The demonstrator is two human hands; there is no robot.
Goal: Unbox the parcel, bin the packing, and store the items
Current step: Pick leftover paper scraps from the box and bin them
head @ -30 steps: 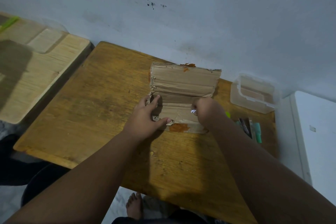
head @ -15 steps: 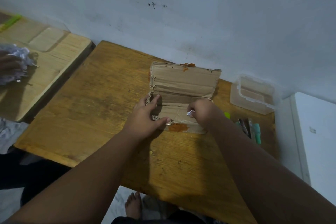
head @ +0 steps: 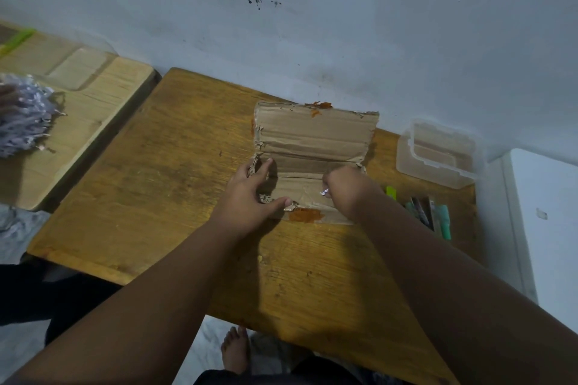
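Two hands at cardboard box (head: 312, 141), far flap raised, on counter (head: 156, 197): left hand (head: 247, 197) fingers spread wide, pressing box's left end; right hand (head: 347, 194) fingers curled, pinching white scrap (head: 324, 192) over near flap. Right of right fingers: markers (head: 428, 212), clear container (head: 406, 162).

Shredded paper (head: 23, 117) partly beyond the left edge.
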